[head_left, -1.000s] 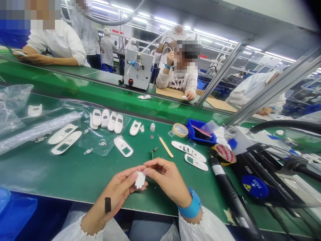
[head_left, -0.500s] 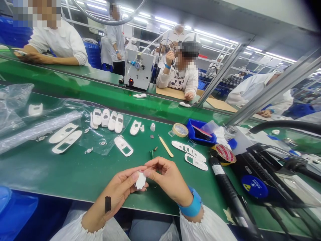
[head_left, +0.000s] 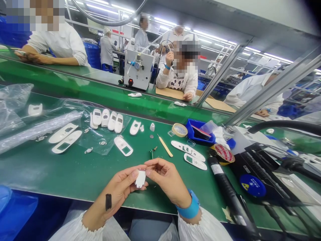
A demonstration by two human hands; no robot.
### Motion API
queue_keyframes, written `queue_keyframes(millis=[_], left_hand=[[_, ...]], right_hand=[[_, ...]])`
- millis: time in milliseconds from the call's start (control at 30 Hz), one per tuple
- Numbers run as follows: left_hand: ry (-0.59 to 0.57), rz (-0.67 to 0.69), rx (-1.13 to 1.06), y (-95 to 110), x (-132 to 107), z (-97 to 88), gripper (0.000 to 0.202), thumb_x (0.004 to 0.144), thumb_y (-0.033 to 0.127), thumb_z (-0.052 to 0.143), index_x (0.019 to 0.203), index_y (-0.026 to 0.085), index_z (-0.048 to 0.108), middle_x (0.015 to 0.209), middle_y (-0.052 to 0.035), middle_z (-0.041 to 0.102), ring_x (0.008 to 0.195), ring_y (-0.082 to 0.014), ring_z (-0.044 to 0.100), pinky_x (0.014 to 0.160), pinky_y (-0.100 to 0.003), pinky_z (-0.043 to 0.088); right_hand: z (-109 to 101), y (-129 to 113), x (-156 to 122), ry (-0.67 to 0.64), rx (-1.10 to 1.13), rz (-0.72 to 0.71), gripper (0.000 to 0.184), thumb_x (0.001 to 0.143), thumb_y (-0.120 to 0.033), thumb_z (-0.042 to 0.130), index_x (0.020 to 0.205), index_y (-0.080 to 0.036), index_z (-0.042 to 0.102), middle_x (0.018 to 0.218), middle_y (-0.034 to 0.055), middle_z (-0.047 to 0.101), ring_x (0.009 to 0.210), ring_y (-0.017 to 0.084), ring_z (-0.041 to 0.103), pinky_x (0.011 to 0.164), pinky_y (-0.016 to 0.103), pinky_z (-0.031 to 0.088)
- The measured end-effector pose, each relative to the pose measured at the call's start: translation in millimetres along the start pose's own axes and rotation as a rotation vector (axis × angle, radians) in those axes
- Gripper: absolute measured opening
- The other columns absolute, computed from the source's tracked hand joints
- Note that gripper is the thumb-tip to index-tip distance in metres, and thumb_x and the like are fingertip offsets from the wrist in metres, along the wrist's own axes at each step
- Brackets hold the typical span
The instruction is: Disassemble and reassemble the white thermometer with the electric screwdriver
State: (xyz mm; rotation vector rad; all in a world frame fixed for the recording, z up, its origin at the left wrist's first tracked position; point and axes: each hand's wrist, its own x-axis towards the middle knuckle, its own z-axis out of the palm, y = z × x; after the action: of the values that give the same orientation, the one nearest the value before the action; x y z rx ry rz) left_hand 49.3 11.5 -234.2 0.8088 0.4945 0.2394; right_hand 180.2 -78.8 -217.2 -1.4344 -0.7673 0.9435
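Note:
My left hand and my right hand meet over the near edge of the green table. Between their fingertips they pinch a small white plastic part, held upright. My right wrist wears a blue band. Just beyond my hands lie a white shell with a window, a wooden stick and two long white covers.
Several white shells lie on clear plastic at the left. A tape roll, a blue tray and a black device are at right. Beyond runs a green conveyor; other people sit across it.
My hands stay in place with the white part. White pieces on the conveyor have drifted left. People in the background have moved.

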Motion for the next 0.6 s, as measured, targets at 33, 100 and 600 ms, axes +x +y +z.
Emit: queue_keyframes(millis=[33,100,600], left_hand=[[0.0,-0.002,-0.002,0.1,0.0,-0.1,0.032,0.08,0.031,0.056,0.108,0.016,0.062,0.084,-0.008,0.065,0.074,-0.0154,0.058,0.076,-0.029,0.046],[0.002,-0.003,-0.013,0.5,0.0,0.3,0.032,0.08,0.031,0.056,0.109,0.016,0.062,0.083,-0.0078,0.065,0.073,-0.0152,0.057,0.076,-0.029,0.046],[-0.096,0.033,-0.048,-1.0,0.1,-2.2,0.029,0.083,0.027,0.052,0.107,0.015,0.062,0.08,-0.0074,0.062,0.067,-0.0112,0.053,0.068,-0.024,0.045]], right_hand=[[0.7,0.2,0.1,0.008,0.003,-0.002,0.02,0.07,-0.028,0.065,0.085,-0.016,0.062,0.076,0.0025,0.065,0.07,0.012,0.059,0.07,0.027,0.048],[2.1,-1.2,0.2,0.008,-0.008,-0.001,0.02,0.07,-0.028,0.064,0.086,-0.015,0.062,0.077,0.0026,0.065,0.071,0.012,0.058,0.07,0.027,0.047],[18.2,-11.7,1.0,0.081,-0.171,-0.055,0.012,0.07,-0.021,0.059,0.08,-0.014,0.056,0.062,-0.003,0.056,0.06,0.009,0.051,0.063,0.023,0.043]])
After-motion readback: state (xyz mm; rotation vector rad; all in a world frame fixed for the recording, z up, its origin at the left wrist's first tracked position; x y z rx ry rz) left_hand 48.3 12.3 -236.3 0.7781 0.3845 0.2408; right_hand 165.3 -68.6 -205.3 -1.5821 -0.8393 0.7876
